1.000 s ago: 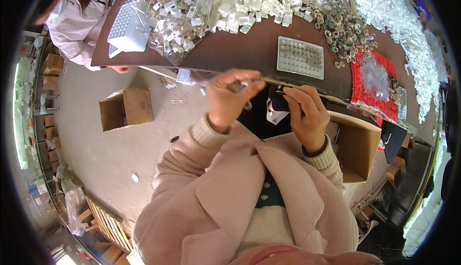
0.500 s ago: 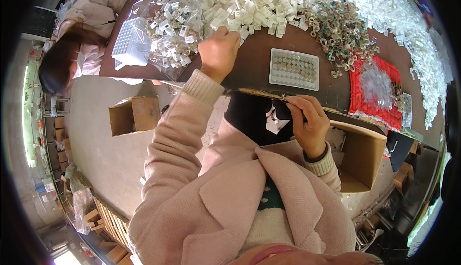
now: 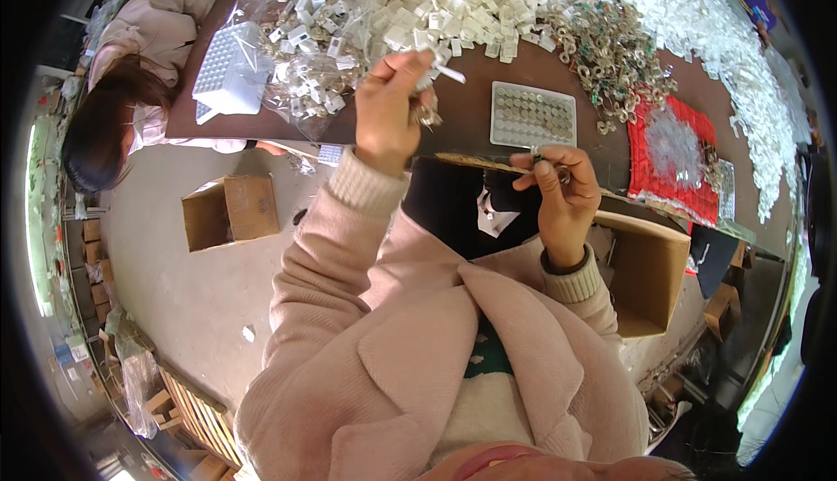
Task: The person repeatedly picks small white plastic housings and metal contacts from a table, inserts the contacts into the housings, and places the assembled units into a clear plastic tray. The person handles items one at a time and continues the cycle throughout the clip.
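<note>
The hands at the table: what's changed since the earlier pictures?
The left hand left the right hand's side, moved forward to the pale plastic pile and now pinches a white piece. The right hand stayed near the table edge, a small part in its grip. The tray and red cloth stayed put.

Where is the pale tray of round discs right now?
In the head view, the tray lies right of centre on the brown table, near its front edge, just beyond the person's right hand and left of the red sheet.
</note>
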`<state>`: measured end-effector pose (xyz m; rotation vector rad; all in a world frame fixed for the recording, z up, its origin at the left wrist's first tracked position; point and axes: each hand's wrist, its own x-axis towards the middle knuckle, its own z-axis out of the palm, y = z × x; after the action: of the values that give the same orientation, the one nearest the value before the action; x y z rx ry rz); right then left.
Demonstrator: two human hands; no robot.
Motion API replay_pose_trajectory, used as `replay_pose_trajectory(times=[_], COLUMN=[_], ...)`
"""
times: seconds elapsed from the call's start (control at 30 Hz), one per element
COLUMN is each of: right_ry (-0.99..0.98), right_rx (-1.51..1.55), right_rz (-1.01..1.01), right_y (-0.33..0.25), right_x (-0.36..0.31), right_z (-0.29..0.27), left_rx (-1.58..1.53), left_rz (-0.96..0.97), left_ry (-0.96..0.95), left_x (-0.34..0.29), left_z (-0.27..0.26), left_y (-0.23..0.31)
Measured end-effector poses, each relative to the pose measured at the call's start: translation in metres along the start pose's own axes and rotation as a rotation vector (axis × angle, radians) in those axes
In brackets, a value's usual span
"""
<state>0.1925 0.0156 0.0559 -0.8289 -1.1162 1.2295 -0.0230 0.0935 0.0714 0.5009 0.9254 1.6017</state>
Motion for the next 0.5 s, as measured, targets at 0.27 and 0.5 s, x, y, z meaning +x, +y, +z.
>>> replay_pose_trajectory(times=[0.27, 0.5], right_ry=[0.022, -0.037], right_rx=[-0.171, -0.263], right_rz=[-0.266, -0.026], right_y=[0.010, -0.007], right_x=[-0.005, -0.009], right_z=[0.027, 0.020], left_rx=[-0.277, 0.044], left_rz=[-0.292, -0.164], left_ry=[-0.085, -0.231], left_x=[-0.086, -0.099], left_z=[0.003, -0.034], left_y=[-0.041, -0.039])
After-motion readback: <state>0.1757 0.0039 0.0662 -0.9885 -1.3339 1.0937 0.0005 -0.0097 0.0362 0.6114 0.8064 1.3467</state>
